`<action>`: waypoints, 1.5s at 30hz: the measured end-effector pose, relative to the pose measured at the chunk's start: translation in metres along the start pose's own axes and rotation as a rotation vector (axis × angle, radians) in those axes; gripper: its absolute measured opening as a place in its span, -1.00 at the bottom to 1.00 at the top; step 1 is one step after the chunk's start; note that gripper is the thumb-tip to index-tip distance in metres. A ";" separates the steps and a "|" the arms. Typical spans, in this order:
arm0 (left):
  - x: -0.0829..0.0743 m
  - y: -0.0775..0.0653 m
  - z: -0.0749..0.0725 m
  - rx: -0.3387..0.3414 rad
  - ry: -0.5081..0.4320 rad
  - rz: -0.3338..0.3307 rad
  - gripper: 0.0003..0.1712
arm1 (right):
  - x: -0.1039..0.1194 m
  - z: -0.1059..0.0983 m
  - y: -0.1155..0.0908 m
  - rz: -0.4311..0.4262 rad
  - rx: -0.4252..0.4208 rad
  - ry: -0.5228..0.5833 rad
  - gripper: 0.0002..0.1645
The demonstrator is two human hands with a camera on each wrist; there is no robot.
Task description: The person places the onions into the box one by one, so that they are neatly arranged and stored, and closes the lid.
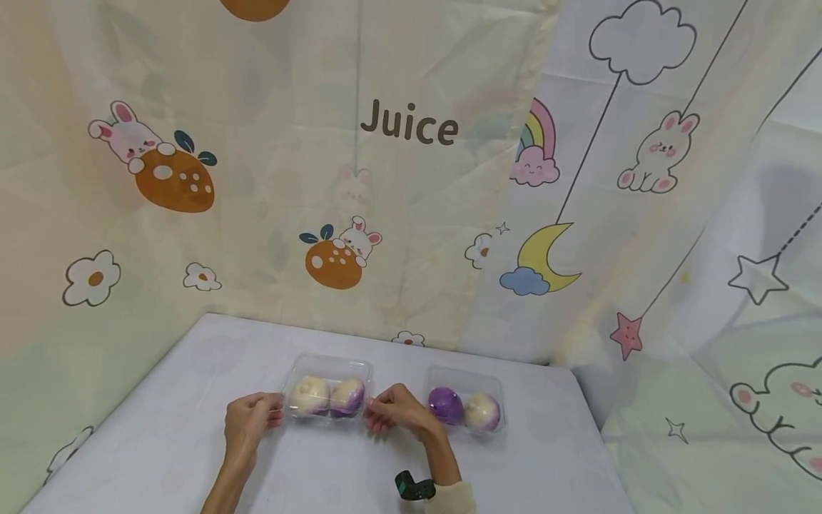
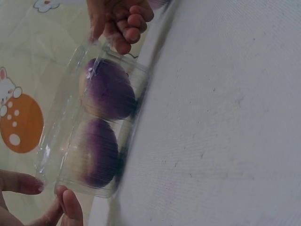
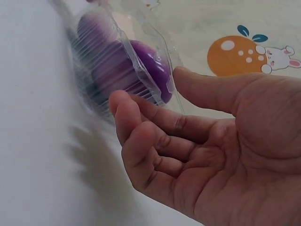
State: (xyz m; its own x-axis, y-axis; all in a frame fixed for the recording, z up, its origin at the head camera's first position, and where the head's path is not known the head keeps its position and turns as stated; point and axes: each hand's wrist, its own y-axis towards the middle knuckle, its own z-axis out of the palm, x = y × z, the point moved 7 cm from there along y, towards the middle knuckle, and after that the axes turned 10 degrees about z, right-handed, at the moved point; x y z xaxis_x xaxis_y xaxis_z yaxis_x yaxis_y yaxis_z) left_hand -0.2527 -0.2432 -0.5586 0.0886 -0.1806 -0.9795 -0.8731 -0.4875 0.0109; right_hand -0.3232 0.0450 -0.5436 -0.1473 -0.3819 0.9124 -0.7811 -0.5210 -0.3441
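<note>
A clear plastic clamshell box (image 1: 327, 363) sits on the white table, holding two round purple-and-cream vegetables that look like turnips (image 1: 311, 395). My left hand (image 1: 249, 422) pinches the rim at its left end; in the left wrist view the thumb (image 2: 30, 183) is at the lid edge and curled fingers (image 2: 70, 205) are just below. At the opposite end my right hand (image 1: 401, 410) pinches the rim. The right wrist view shows its thumb (image 3: 197, 87) against the lid edge, with the index fingertip (image 3: 123, 101) at the box's side and the other fingers curled.
A second clear box (image 1: 465, 377) with two similar round vegetables (image 1: 483, 412) stands to the right, beyond my right forearm. A black device (image 1: 414, 487) is worn at the right wrist. Printed curtains (image 1: 411, 214) hang behind the table (image 1: 526, 464) and along its sides.
</note>
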 end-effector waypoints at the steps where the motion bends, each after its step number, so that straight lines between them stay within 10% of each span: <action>1: 0.000 0.000 0.000 -0.003 0.002 -0.004 -0.60 | 0.000 0.001 0.000 0.002 0.007 0.004 -0.55; 27: 0.008 -0.001 -0.001 -0.016 -0.020 -0.019 -0.65 | -0.014 0.011 0.005 0.021 0.112 0.103 -0.64; 45: 0.015 -0.003 0.001 0.218 0.014 0.025 -0.59 | -0.014 0.014 0.005 0.029 0.109 0.122 -0.62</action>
State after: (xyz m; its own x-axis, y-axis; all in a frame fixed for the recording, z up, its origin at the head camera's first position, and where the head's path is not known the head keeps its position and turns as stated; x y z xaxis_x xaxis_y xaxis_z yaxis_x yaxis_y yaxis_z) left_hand -0.2495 -0.2432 -0.5737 0.0706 -0.2032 -0.9766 -0.9579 -0.2869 -0.0096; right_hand -0.3168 0.0370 -0.5611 -0.2467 -0.3064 0.9194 -0.7059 -0.5932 -0.3871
